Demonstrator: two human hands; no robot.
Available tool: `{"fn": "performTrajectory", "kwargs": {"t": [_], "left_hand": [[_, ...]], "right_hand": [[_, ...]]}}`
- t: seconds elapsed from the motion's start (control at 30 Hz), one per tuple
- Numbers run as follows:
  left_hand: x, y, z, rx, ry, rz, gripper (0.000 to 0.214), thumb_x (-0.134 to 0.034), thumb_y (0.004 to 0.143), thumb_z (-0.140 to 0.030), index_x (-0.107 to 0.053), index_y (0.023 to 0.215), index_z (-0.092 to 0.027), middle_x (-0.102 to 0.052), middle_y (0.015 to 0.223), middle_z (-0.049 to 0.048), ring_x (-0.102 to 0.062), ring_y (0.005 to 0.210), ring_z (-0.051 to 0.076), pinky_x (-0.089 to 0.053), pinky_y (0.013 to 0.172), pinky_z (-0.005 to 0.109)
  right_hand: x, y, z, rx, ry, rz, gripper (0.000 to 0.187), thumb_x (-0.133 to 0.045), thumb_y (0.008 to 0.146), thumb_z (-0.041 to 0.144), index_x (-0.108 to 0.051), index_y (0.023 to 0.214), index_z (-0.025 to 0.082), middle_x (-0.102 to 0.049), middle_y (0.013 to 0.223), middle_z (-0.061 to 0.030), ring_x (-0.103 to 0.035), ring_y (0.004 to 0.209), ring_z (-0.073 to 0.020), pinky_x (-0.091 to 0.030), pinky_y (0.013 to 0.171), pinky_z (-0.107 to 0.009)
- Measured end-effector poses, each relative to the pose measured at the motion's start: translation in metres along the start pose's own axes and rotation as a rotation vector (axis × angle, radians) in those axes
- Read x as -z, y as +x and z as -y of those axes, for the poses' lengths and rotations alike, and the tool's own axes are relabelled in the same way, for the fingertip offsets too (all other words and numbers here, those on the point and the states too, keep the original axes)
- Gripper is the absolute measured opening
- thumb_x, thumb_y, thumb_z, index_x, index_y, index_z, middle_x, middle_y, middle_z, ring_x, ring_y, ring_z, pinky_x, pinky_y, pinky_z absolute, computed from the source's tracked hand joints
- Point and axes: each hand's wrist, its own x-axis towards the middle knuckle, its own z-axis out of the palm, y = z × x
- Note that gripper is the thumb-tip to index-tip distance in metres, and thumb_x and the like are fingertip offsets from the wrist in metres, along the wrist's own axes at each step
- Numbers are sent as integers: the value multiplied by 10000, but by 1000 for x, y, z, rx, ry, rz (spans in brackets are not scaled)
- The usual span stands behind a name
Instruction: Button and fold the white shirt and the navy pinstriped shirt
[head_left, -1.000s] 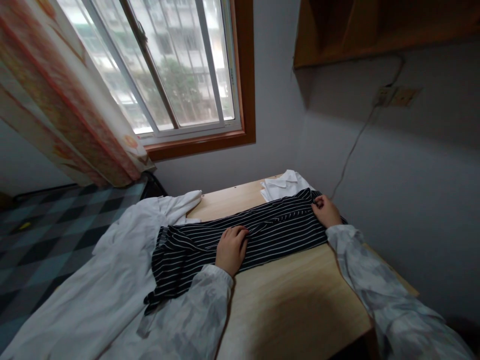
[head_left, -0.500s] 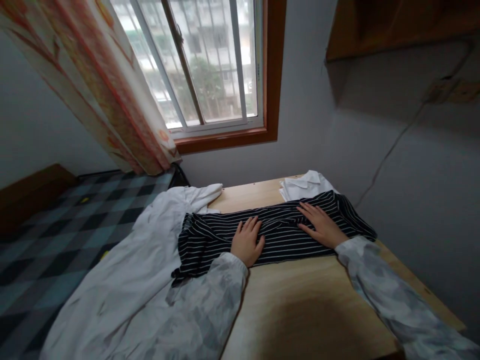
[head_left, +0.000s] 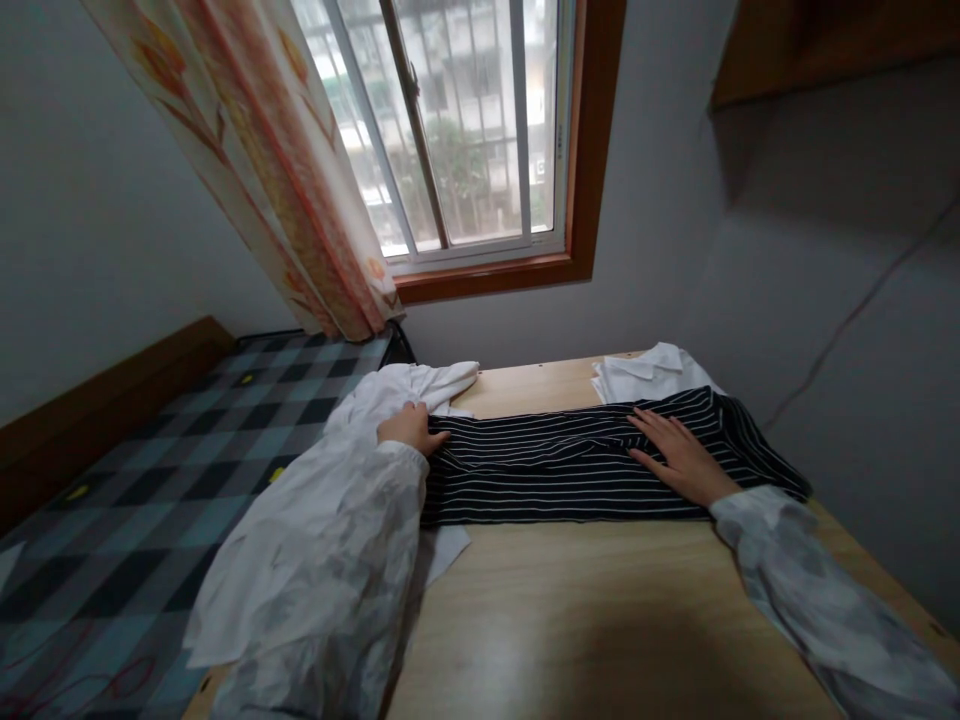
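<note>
A black garment with thin white stripes (head_left: 525, 480) lies folded in a long strip across the wooden tabletop (head_left: 570, 620); its exact kind I cannot make out. My left hand (head_left: 409, 430) rests at the garment's left end, thumb stretched out to the right over the cloth and the other fingers partly hidden. On the right part of the strip, my right hand (head_left: 682, 458) lies flat with its fingers spread. Small creases run along the middle between the hands. White cloth (head_left: 360, 400) is bunched beside and under my left forearm.
Folded white clothing (head_left: 652, 372) sits at the table's back right corner. To the left is a bed with a checked cover (head_left: 150, 470). A window (head_left: 465, 130) with a patterned curtain (head_left: 277, 180) is behind, and a wooden shelf (head_left: 825, 50) hangs at the upper right.
My left hand has slid left along the striped garment to its end, and the cloth there lies flatter. The right hand stays on the garment. The view has turned a little left.
</note>
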Motion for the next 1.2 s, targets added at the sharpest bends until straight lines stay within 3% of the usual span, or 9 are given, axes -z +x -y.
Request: {"fn": "performTrajectory", "kwargs": {"t": [0.07,0.13,0.23,0.37,0.5,0.8,1.0,1.1,1.2], "left_hand": [[-2,9,13,25,-58,107,576,-808,771,-704,-729,1050,-206,-774,1135,148,-723,1041,366,-527,815,379],[-10,15,21,-16,-165,199,443,-833,758,-621,-736,943,-230,-788,980,66,-724,954,299,-496,760,322],[-21,19,24,-52,-305,200,239,-754,841,-469,-730,860,-233,-766,862,7,-702,872,221,-461,725,278],[-24,16,20,-17,-390,-37,230,-636,942,-438,-713,924,-222,-769,936,32,-691,893,215,-466,772,289],[-23,11,14,52,-405,-216,246,-546,1020,-437,-686,1029,-235,-774,1046,51,-693,923,216,-475,797,296],[-36,7,25,-3,-323,-45,173,-628,996,-382,-670,1028,-217,-754,980,56,-692,906,228,-472,782,302],[-14,-15,27,17,-63,-97,291,-497,1065,-399,-702,1128,-202,-690,1278,140,-714,1005,295,-515,807,375],[-2,-33,3,-133,-11,-238,350,-472,1075,-395,-710,1208,-176,-681,1303,173,-701,1110,336,-540,931,444],[-7,-54,-40,-488,-86,-326,434,-468,1093,-421,-671,1379,-166,-637,1495,164,-616,1340,335,-452,1181,482]], "right_hand": [[0,0,0,-2,5,-5,666,-464,1071,595,-447,1671,308,-454,1725,-85,-421,1597,-333,-287,1328,-614],[1,0,0,-2,9,-12,663,-473,1066,590,-454,1668,311,-466,1717,-87,-432,1590,-336,-294,1324,-617],[2,1,1,2,12,-16,660,-480,1062,585,-459,1664,315,-479,1708,-87,-445,1582,-336,-310,1316,-616],[2,1,2,0,-9,-28,655,-466,1067,581,-455,1667,319,-463,1719,-85,-434,1588,-334,-303,1318,-620],[0,1,4,-33,-82,-54,712,-438,1073,615,-401,1700,281,-319,1790,-96,-312,1647,-351,-271,1327,-629],[-11,1,-4,-140,-137,-99,768,-365,1072,679,-377,1717,261,-417,1743,-106,-354,1621,-377,-285,1309,-653],[-5,1,-9,-272,-206,-151,754,-329,1091,586,-402,1697,143,-480,1690,-185,-414,1576,-419,-320,1267,-682],[8,7,12,-307,-251,-182,725,-321,1109,518,-398,1687,87,-484,1683,-206,-397,1584,-413,-265,1290,-683],[20,16,56,-149,-225,-158,683,-363,1121,484,-386,1698,121,-424,1733,-154,-332,1629,-351,-217,1334,-611]]}}
